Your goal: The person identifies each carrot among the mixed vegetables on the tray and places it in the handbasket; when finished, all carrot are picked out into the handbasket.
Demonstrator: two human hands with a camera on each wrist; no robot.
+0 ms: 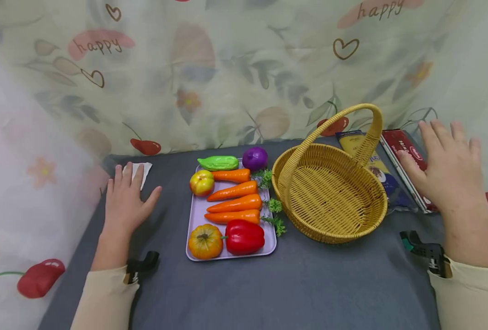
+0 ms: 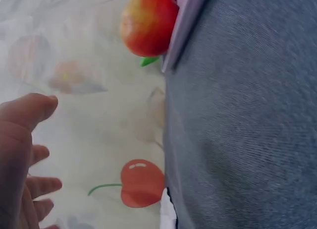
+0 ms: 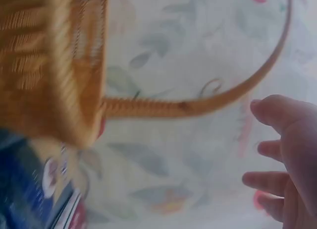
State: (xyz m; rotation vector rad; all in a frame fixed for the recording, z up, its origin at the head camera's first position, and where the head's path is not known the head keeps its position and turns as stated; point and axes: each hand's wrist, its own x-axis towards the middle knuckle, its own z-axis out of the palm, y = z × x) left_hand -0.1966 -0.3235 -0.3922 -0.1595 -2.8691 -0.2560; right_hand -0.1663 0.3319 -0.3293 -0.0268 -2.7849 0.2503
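Observation:
My left hand point(image 1: 126, 204) hovers over the left part of the table with spread fingers, holding nothing, left of a lilac tray point(image 1: 191, 229). My right hand point(image 1: 454, 174) is raised at the right, fingers spread, beside a wicker basket point(image 1: 330, 197) with a tall handle. On the tray lie several orange carrots point(image 1: 235, 202), a red bell pepper point(image 1: 245, 237), a small pumpkin point(image 1: 205, 241), a red-yellow apple point(image 1: 202, 183), a green bumpy vegetable point(image 1: 218, 162) and a round purple vegetable point(image 1: 255, 158). The carrots' leafy tops stick out over the tray's right edge.
Behind the basket's right side lie a yellow-and-blue packet point(image 1: 378, 169) and a red flat box point(image 1: 407, 160). A white paper piece point(image 1: 142, 172) lies near the left hand. Patterned curtains point(image 1: 235, 68) hang behind the grey table point(image 1: 244, 293) and at its sides.

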